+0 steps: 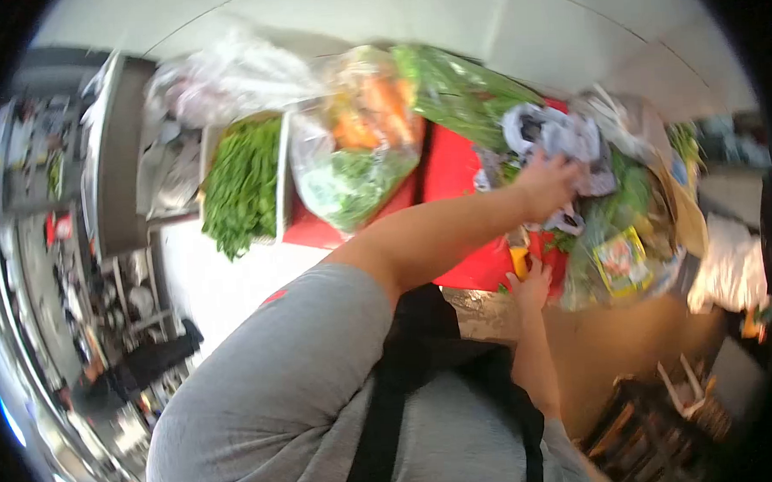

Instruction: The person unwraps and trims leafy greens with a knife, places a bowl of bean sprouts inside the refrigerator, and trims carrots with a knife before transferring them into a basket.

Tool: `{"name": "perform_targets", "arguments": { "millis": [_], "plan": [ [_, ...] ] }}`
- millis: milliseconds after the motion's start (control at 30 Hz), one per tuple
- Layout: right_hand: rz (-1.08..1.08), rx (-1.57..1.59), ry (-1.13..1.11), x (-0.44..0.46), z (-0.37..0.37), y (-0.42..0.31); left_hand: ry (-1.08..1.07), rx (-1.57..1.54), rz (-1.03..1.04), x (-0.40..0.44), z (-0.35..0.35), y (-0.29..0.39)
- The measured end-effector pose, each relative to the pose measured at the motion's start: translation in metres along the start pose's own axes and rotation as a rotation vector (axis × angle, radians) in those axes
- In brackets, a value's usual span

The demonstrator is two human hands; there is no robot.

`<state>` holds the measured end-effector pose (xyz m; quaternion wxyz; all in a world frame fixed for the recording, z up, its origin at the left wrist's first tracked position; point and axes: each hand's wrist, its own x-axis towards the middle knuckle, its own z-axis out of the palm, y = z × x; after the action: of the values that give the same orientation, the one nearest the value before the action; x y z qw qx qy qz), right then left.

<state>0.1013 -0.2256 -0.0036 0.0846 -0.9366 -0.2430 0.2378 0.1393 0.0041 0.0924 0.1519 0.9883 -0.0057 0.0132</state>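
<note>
My left hand reaches across to the right and rests on a crumpled white and dark plastic bag, its fingers apart over the plastic. Below it, near the edge of the red surface, my right hand has its fingers around a small yellow object. The exact kind of that object is hard to make out. Some green leaves show just under the crumpled bag. A clear bag of greens with a yellow printed packet lies right of both hands.
Leafy greens fill a white crate on the left. Beside it sits a clear bag of carrots and lighter greens. Long greens in plastic lie against the wall. Another person in dark clothes is at far left; a wooden stool-like object stands lower right.
</note>
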Motion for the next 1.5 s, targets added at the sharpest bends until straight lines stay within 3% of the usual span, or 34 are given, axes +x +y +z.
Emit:
{"name": "perform_targets", "arguments": {
  "millis": [33, 167, 267, 367, 433, 567, 633, 700, 733, 767, 833, 867, 900, 933, 967, 1033, 1100, 1167, 1200, 1300, 1333, 1500],
  "plan": [
    [0.037, -0.023, -0.023, 0.004, 0.007, 0.002, 0.139, -0.043, 0.028, -0.007, -0.004, 0.003],
    [-0.216, 0.174, -0.028, 0.019, 0.011, 0.025, 0.304, -0.153, 0.139, -0.071, -0.036, 0.016],
    [-0.268, 0.066, -0.127, 0.009, -0.076, 0.002, 0.39, -0.276, 0.117, -0.137, -0.038, 0.007],
    [-0.133, -0.005, -0.419, -0.003, -0.189, -0.051, 0.33, -0.325, -0.035, -0.197, -0.047, -0.001],
    [-0.377, -0.173, -0.303, 0.004, -0.215, -0.031, 0.329, -0.326, -0.14, -0.218, -0.063, -0.004],
    [-0.451, -0.306, -0.131, -0.024, -0.292, -0.055, 0.308, -0.228, -0.283, -0.227, -0.068, -0.001],
    [-0.558, -0.284, -0.084, -0.039, -0.314, -0.051, 0.337, -0.352, -0.385, -0.234, -0.059, 0.003],
    [-0.224, -0.22, -0.203, -0.063, -0.331, -0.051, 0.373, -0.492, -0.571, -0.272, -0.033, 0.004],
    [-0.23, -0.154, -0.215, -0.066, -0.33, -0.033, 0.358, -0.741, -0.796, -0.303, -0.011, 0.007],
    [-0.2, 0.104, -0.247, -0.066, -0.321, -0.015, 0.223, -0.942, -1.076, -0.339, 0.01, 0.002],
    [-0.294, -0.232, -0.321, -0.059, -0.292, 0.022, 0.528, -1.21, -1.501, -0.423, 0.064, 0.003],
    [-0.34, -0.136, -0.296, -0.065, -0.254, 0.048, 0.738, -1.409, -1.709, -0.448, 0.046, 0.004],
    [-0.374, -0.04, -0.269, -0.063, -0.225, 0.06, 0.81, -1.448, -1.884, -0.481, 0.043, -0.004],
    [-0.276, 0.1, -0.299, -0.077, -0.207, 0.029, 0.915, -1.64, -1.947, -0.516, 0.043, -0.018],
    [-0.177, 0.241, -0.332, -0.095, -0.188, -0.007, 1.031, -1.753, -1.907, -0.544, 0.043, -0.031],
    [-0.13, 0.51, -0.288, -0.088, -0.091, 0.024, 1.175, -1.721, -1.834, -0.564, 0.029, -0.052],
    [-0.169, 0.176, -0.256, -0.092, -0.053, -0.009, 1.289, -1.775, -1.744, -0.577, 0.031, -0.081],
    [-0.276, 0.149, -0.009, -0.084, 0.007, -0.003, 1.344, -1.815, -1.706, -0.577, 0.033, -0.108],
    [-0.327, 0.141, 0.111, -0.08, 0.037, 0.004, 1.319, -1.826, -1.709, -0.578, 0.04, -0.118],
    [-0.401, 0.016, 0.186, -0.054, 0.082, 0.007, 1.29, -1.917, -1.639, -0.574, 0.046, -0.133],
    [-0.315, -0.016, 0.176, -0.044, 0.09, 0.0, 1.313, -1.946, -1.689, -0.571, 0.052, -0.136],
    [0.014, -0.08, 0.3, -0.011, 0.102, -0.036, 1.069, -2.092, -1.424, -0.586, 0.069, -0.157]
  ]
}}
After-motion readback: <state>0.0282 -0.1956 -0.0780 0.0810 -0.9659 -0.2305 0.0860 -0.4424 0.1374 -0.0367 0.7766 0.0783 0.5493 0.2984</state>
